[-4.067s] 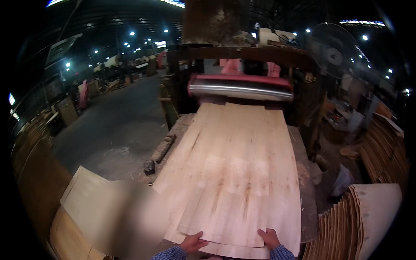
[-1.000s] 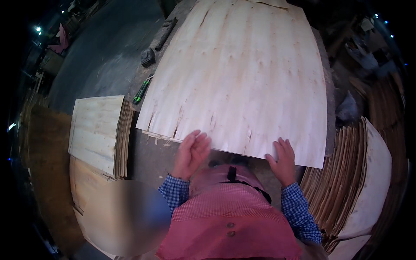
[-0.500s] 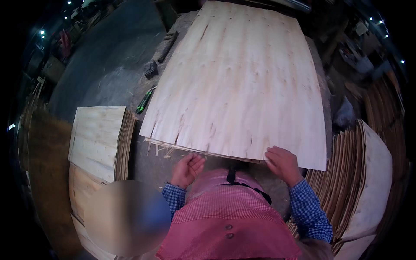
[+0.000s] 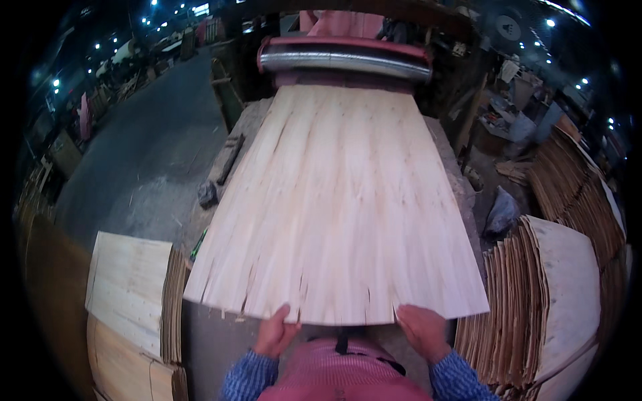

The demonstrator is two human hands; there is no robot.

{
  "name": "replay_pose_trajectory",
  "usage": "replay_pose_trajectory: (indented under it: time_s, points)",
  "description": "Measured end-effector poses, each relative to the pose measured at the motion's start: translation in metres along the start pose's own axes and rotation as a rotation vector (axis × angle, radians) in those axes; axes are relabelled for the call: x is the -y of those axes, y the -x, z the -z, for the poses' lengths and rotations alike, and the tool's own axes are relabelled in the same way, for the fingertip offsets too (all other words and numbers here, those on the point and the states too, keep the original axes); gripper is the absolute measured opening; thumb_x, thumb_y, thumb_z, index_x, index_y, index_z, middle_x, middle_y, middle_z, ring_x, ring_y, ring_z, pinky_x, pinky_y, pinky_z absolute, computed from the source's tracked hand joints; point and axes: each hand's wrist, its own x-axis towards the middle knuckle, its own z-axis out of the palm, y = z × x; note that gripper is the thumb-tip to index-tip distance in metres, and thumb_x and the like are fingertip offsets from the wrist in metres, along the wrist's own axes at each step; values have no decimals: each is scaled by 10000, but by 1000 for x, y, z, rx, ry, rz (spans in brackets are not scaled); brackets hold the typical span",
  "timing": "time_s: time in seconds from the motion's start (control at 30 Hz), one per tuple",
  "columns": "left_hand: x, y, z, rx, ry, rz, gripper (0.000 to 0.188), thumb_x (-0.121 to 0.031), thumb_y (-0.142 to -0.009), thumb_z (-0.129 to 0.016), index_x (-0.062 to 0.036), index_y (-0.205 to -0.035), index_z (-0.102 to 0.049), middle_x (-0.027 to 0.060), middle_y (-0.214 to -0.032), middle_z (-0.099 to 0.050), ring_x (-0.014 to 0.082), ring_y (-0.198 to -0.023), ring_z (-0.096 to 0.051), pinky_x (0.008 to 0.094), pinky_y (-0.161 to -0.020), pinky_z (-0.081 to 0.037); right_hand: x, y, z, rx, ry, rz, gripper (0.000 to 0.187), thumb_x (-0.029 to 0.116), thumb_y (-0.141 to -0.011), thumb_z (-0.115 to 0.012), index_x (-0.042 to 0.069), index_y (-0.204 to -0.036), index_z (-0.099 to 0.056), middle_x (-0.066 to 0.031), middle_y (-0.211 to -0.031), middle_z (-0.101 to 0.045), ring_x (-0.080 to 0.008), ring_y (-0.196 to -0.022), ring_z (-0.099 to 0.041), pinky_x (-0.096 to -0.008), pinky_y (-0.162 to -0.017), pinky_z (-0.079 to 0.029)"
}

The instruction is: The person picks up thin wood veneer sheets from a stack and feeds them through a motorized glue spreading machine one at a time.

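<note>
A large pale wood veneer sheet [image 4: 341, 200] stretches away from me, with dark splits along its near edge. My left hand [image 4: 275, 332] is closed on that edge left of the middle, thumb on top. Farther right, my right hand [image 4: 423, 331] grips the same edge, its thumb also on the upper face and its other fingers largely hidden below. The sheet's far end lies right before a shiny metal roller [image 4: 344, 65] with a red-pink roller above it. Whatever lies under the sheet is hidden.
Stacks of veneer stand at my left [image 4: 130, 281] and right [image 4: 565, 287]. Along the left of the sheet are a dark block [image 4: 207, 194] and a partly covered green-handled tool [image 4: 198, 244]. A plastic bag [image 4: 501, 212] lies on the right. Pink fabric [image 4: 348, 25] shows behind the rollers.
My left hand, earlier just off the near edge, now holds it. The view has tilted up, bringing the rollers into sight. My right hand stays at the edge.
</note>
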Motion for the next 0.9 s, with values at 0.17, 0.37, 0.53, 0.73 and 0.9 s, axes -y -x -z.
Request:
replay_pose_trajectory:
  time_s: [0.17, 0.37, 0.53, 0.73, 0.9]
  points:
    - [-12, 37, -55, 82, 107, -39, 293, -239, -1017, -492, -12, -1187, -565, 97, -1015, -677, 230, -856, -669, 329, -687, -552, 0, -2, 8, 71, 125, 2, 468, 18, -703, -667, 30, -1169, -629, -174, -1209, -631, -383, -1130, -595, -459, -957, -482]
    - [-20, -12, -79, 214, 31, -52, 318, -222, -1026, -471, 34, -1188, -566, 175, -1117, -678, 329, -1083, -654, 395, -862, -571, -93, -75, -40, 57, 96, -89, 597, -8, -699, -640, -4, -1287, -540, -201, -1317, -557, -416, -1189, -537, -460, -999, -449]
    - [8, 1, -4, -20, -42, 122, 264, -205, -1023, -455, 1, -1117, -589, 146, -1016, -705, 278, -962, -703, 340, -756, -598, -183, -168, -119, -11, 185, -80, 622, -28, -720, -597, -5, -1335, -511, -214, -1349, -545, -408, -1252, -503, -465, -1063, -404]
    - [36, 10, 0, -399, 31, 25, 158, -164, -992, -512, -34, -1035, -591, 99, -948, -694, 225, -861, -707, 296, -673, -590, -290, -269, -179, -38, 245, 26, 557, 14, -808, -551, 4, -1362, -492, -208, -1377, -525, -386, -1258, -499, -432, -1100, -384]
    - [55, 9, 1, -468, 97, -50, 150, -195, -989, -552, -61, -1044, -591, 88, -980, -684, 213, -916, -694, 312, -738, -580, -306, -328, -202, 43, 364, -125, 405, 128, -887, -564, 25, -1278, -543, -185, -1322, -555, -366, -1205, -524, -442, -1040, -429]
